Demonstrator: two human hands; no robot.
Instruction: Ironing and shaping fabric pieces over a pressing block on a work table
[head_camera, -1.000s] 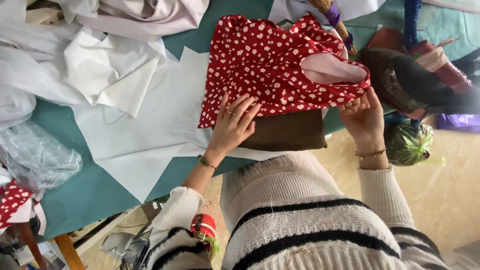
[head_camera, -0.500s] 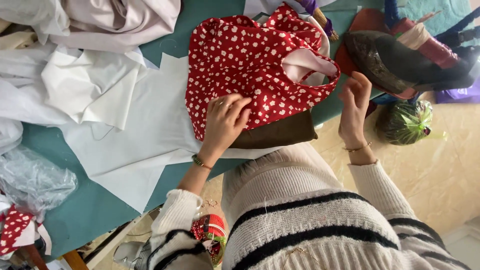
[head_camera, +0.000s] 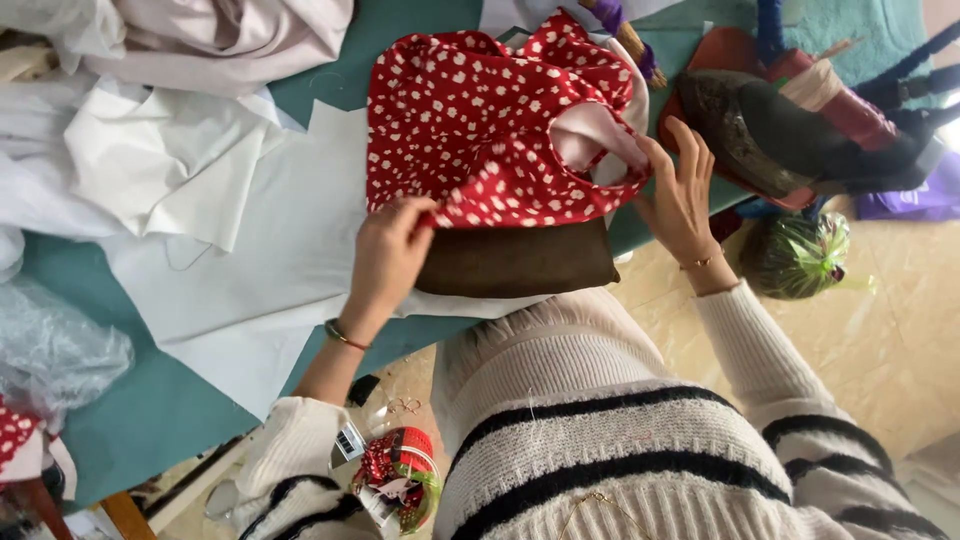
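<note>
Where it drapes the brown cushion: red dotted garment, corner pinched by left hand; right hand spread open beside it

Red fabric piece with small white floral dots: lies spread on the teal table, lower part overlapping a brown pad. Lower edge is lifted and folded upward at its left corner. Pale pink lining shows at the right side, where the cloth opens into a curved hollow. Surface is rumpled, with upper edge scalloped into two peaks.
</note>
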